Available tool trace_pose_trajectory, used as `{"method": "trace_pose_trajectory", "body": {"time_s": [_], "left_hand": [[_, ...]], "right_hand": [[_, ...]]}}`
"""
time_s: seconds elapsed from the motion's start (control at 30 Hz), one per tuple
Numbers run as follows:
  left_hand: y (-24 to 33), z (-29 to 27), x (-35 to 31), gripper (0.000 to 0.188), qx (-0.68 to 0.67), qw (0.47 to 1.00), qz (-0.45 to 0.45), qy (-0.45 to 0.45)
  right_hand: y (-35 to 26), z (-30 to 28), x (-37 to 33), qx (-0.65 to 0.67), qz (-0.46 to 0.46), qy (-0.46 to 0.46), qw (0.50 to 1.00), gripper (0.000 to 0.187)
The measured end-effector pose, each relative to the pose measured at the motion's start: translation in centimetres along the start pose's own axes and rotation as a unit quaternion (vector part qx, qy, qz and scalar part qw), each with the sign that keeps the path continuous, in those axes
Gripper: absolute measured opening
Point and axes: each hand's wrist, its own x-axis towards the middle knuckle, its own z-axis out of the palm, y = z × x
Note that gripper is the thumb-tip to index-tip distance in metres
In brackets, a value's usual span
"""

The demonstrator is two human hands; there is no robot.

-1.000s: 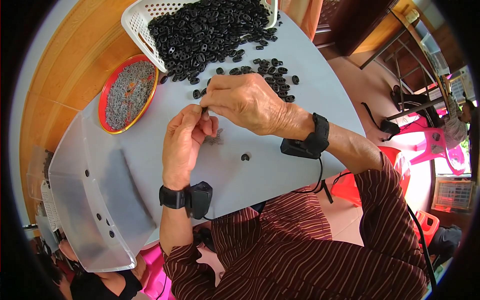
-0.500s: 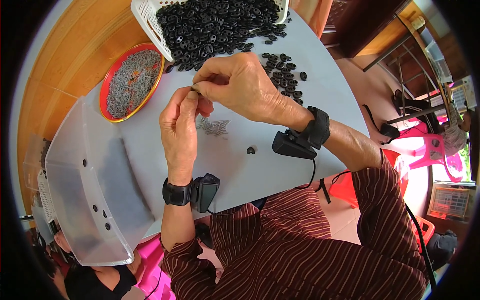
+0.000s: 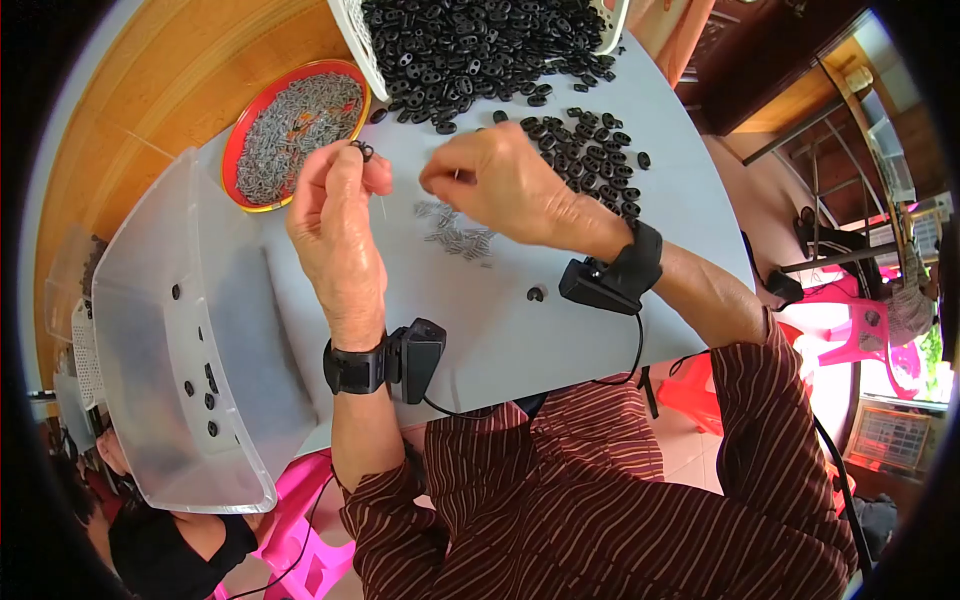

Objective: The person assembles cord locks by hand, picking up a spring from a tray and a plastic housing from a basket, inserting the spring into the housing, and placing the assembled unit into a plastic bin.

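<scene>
My left hand [image 3: 340, 215] is raised over the table beside the red bowl, its thumb and fingers pinched on a small black plastic piece [image 3: 362, 150]. To its right, my right hand [image 3: 505, 190] hovers with curled fingers; a tiny pale sliver shows at the fingertips, too small to name. Beneath the hands lies a little heap of grey metal pins [image 3: 462, 240]. One black piece [image 3: 535, 293] lies alone nearer to me. Many oval black pieces with two holes [image 3: 590, 155] are spread beyond my right hand.
A white basket [image 3: 355, 45] spills black pieces at the far side. Left of it, a red bowl [image 3: 235, 155] with a yellow rim holds grey pins. A clear plastic bin [image 3: 150, 350] with several black pieces stands at the table's left. Another person [image 3: 180, 550] sits at lower left.
My hands, together at the fingertips before, are now apart. The left hand has moved left and up with the black piece; the right has drawn away. The whole view has shifted slightly.
</scene>
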Motion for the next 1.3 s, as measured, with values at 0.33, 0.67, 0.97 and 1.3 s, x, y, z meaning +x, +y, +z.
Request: {"method": "trace_pose_trajectory", "body": {"time_s": [0.33, 0.67, 0.97, 1.3], "left_hand": [[0.1, -0.3, 0.0, 0.014, -0.026, 1.0, 0.006, 0.003], [0.2, -0.2, -0.2, 0.014, -0.009, 1.0, -0.005, 0.0], [0.3, 0.0, -0.2, 0.014, -0.015, 1.0, -0.013, -0.005], [0.3, 0.1, -0.2, 0.014, -0.023, 1.0, -0.01, -0.009]], "right_hand": [[-0.2, 2.0, 0.8, -0.223, -0.106, -0.116, 0.962, 0.006], [0.4, 0.5, 0.5, -0.212, -0.096, -0.093, 0.968, 0.007], [-0.2, 1.0, 1.0, -0.237, -0.087, -0.161, 0.954, 0.005], [-2.4, 1.2, 1.2, -0.336, -0.157, -0.234, 0.899, 0.005]]}}
